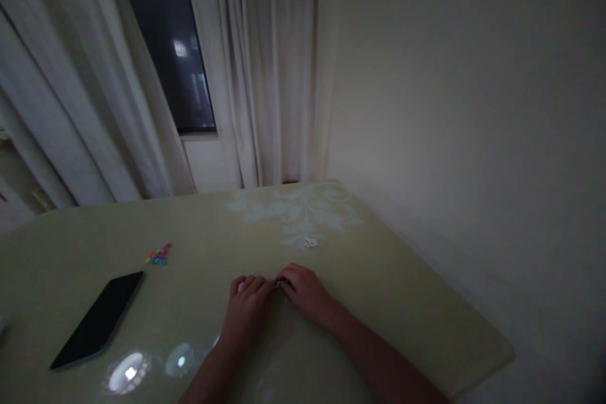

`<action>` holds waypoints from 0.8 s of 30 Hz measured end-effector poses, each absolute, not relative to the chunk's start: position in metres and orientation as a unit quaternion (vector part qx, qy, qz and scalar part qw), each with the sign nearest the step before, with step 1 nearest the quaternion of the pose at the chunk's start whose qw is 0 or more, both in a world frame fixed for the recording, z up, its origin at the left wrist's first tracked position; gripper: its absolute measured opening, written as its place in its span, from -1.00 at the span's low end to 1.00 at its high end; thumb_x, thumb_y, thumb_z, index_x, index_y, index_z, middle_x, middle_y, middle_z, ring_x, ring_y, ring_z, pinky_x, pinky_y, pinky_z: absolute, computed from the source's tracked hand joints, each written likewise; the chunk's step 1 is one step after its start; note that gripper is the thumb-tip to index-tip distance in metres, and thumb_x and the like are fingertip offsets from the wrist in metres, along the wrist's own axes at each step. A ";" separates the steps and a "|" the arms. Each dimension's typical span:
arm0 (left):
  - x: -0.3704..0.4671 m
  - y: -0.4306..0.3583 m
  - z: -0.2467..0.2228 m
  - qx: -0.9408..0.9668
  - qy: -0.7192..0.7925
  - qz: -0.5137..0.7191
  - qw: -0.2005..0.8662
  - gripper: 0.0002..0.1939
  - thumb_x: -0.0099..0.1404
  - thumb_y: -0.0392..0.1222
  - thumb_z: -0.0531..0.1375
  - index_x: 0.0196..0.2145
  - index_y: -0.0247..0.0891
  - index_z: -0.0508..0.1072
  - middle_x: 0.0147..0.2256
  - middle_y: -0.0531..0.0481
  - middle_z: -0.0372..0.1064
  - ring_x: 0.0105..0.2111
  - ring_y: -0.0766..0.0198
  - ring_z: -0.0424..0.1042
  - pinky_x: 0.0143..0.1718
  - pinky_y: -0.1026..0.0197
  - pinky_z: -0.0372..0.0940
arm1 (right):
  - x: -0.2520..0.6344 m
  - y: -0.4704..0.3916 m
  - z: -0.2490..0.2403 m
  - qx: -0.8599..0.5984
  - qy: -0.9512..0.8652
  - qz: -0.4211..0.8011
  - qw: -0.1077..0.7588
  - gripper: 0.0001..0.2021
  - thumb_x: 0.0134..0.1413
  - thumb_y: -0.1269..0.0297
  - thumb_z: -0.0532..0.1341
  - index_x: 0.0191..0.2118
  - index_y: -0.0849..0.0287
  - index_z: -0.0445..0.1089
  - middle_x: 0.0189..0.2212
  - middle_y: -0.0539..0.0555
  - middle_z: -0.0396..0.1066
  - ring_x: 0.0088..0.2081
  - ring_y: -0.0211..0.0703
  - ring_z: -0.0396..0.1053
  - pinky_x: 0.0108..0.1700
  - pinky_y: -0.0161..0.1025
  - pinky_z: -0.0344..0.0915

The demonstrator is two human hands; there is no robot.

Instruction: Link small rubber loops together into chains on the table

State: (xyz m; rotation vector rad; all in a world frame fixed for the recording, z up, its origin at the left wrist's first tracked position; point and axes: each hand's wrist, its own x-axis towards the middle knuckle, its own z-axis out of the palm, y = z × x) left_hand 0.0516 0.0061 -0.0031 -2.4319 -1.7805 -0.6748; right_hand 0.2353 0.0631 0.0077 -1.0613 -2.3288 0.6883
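My left hand [250, 303] and my right hand [305, 289] meet low over the table, with their fingertips almost touching. Pinched between them is a small whitish and dark piece [278, 285], too small and dim to name. Both hands are closed, fingers curled. A bit of something white [241, 286] shows by the left fingers, mostly hidden. Just beyond the right hand lies a little group of small white pieces [310, 242] on the table.
A pile of small bright coloured pieces [160, 255] sits on the pale green table [203, 233] to the left. Nearer, a dark tablet [99, 319] lies flat. A wall [464, 139] borders the table's right side; curtains [265, 76] hang behind it.
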 end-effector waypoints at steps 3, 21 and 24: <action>0.048 0.007 -0.005 -0.775 -0.575 -0.264 0.010 -0.72 0.43 -0.33 0.12 -0.07 -0.12 0.60 -0.17 -0.06 0.64 -0.13 0.05 0.55 0.04 -0.07 0.17 | 0.238 0.067 0.009 -0.384 -0.815 0.303 0.311 -0.84 0.28 0.43 0.24 -0.11 0.16 0.58 -0.18 0.11 0.58 -0.11 -0.11 0.50 0.01 -0.22 0.35; 0.026 0.011 -0.017 -0.811 -0.546 -0.208 -0.028 -0.57 0.42 -0.29 0.15 0.21 -0.08 0.42 0.11 -0.12 0.55 0.13 0.02 0.47 0.23 -0.15 0.06 | 0.270 0.079 0.021 -0.381 -0.797 0.401 0.244 -0.51 -0.06 0.33 0.49 0.06 0.15 0.54 -0.08 0.13 0.52 -0.18 -0.11 0.45 -0.12 -0.23 0.37; 0.030 0.007 -0.012 -0.826 -0.531 -0.191 -0.020 -0.64 0.39 -0.20 0.25 0.12 -0.04 0.48 0.11 -0.10 0.55 0.15 -0.03 0.44 0.26 -0.19 -0.02 | 0.270 0.073 0.022 -0.376 -0.836 0.353 0.189 -0.37 -0.15 0.26 0.55 0.12 0.11 0.50 0.01 0.14 0.42 -0.05 -0.04 0.42 0.03 -0.18 0.34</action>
